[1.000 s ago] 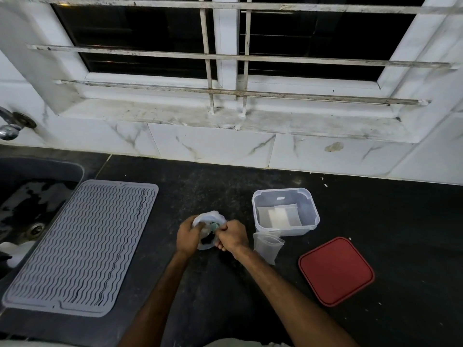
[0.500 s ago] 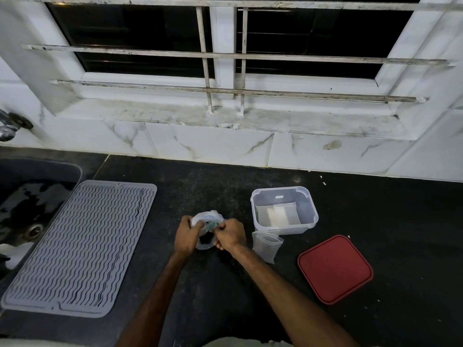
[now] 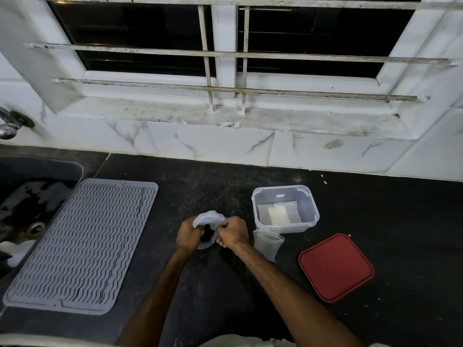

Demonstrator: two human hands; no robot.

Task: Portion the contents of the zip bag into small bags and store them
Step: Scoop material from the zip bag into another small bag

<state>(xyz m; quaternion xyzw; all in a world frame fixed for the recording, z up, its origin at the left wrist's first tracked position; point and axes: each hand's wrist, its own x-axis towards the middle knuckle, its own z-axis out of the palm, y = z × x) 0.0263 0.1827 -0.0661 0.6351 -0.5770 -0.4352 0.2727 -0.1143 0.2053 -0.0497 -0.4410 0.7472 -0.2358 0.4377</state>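
The zip bag (image 3: 209,217) is bunched between both hands just above the black bench (image 3: 375,209), near its middle. The left hand (image 3: 188,236) grips the bag's left edge with curled fingers, and the right hand (image 3: 233,234) pinches the right edge, with something dark showing inside. Just right of that hand, clear small bags (image 3: 266,242) lie against the front of a clear box (image 3: 279,188), which holds 1 flat white bag (image 3: 276,214). A red lid (image 3: 335,267) lies further right. A grey mat (image 3: 80,246) lies far left, beside the sink (image 3: 37,166).
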